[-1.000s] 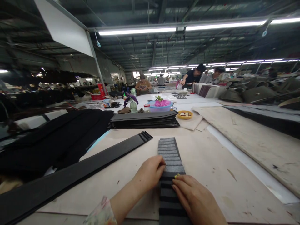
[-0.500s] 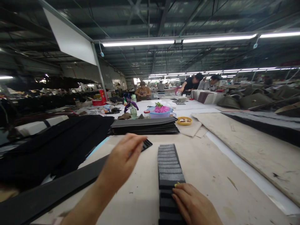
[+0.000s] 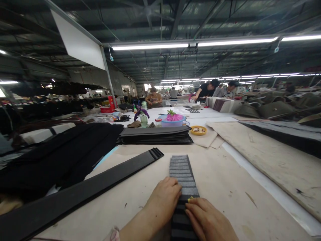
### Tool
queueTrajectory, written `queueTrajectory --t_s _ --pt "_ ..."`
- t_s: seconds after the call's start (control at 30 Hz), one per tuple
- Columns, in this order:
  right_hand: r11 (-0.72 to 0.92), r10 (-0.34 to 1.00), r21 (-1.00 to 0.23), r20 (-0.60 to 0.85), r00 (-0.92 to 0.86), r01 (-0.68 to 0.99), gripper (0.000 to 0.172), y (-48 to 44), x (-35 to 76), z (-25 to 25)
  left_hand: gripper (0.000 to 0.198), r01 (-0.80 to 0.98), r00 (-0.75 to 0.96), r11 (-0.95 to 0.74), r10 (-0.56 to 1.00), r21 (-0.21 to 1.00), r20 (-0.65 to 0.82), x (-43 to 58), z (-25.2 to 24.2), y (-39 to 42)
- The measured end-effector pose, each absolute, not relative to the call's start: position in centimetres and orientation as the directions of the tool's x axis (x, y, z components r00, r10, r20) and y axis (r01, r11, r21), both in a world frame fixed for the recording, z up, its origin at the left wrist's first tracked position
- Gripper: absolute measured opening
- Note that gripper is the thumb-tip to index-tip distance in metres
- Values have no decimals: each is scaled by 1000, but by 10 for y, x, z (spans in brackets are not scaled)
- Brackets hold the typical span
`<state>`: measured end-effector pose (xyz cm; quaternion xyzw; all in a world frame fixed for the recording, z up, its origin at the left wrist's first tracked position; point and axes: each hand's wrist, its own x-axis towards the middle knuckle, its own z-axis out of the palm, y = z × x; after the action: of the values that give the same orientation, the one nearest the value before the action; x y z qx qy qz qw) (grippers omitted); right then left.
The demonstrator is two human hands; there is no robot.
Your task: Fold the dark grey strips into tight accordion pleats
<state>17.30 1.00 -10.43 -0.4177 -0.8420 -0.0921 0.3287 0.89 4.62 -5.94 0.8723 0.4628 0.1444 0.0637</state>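
Overlapping dark and grey fabric strips (image 3: 184,170) lie in a stepped row on the paper-covered table, running away from me. At their left edge, my left hand (image 3: 165,195) rests with its fingers curled and pressed together; the fingertips touch the strips, and what they grip is hidden. Across the right edge lies my right hand (image 3: 209,217), closed, with a small yellow piece (image 3: 191,198) showing at its fingertips. Its kind is too small to make out. Left of both hands, a stack of long dark strips (image 3: 100,184) lies diagonally, its far ends stepped.
Beyond the hands sits a pile of dark grey panels (image 3: 155,132). A yellow dish (image 3: 198,130), a blue basin (image 3: 173,122) with pink material and a glass jar (image 3: 144,121) stand behind. Black fabric (image 3: 75,150) covers the left; a large beige board (image 3: 263,157) lies right. Co-workers are farther back.
My left hand has moved from the far end of the diagonal stack, rightward and nearer, to the stepped strips. My right hand stays in about the same place.
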Motion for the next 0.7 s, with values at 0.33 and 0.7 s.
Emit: queueTrajectory --t_s 0.33,0.7 --pt "653 643 -123 612 -460 748 28 12 175 -107 17 815 517 -540 841 209 159 12 -57 49" --pt "653 634 -120 626 -454 748 29 10 174 -104 12 831 501 -523 851 188 154 15 -53 52"
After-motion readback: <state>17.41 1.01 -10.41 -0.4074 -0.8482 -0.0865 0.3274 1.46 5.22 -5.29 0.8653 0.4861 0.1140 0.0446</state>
